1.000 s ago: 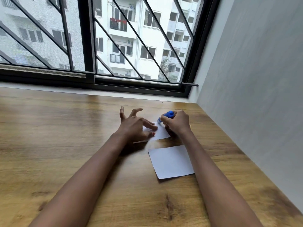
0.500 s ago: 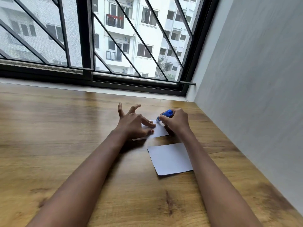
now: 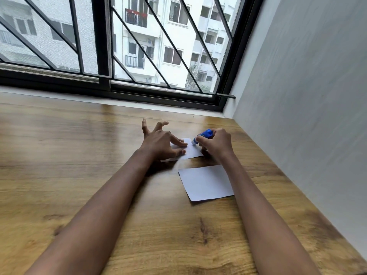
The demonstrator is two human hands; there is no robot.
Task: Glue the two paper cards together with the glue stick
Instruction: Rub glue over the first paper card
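Observation:
Two white paper cards lie on the wooden table (image 3: 79, 175). The far card (image 3: 193, 151) is pinned flat by my left hand (image 3: 160, 143), whose thumb and forefinger press on its left part while the other fingers spread upward. My right hand (image 3: 216, 144) grips a blue glue stick (image 3: 204, 134), tilted left, with its white tip touching the far card's upper right area. The near card (image 3: 205, 182) lies free just below, partly covered at its right edge by my right forearm.
A grey wall (image 3: 307, 116) runs along the table's right edge. A black-framed window with diagonal bars (image 3: 139, 56) closes off the far side, above a white sill.
Both hands stay on the far card, with the glue stick tip shifting only slightly over it. The camera view drifts a little.

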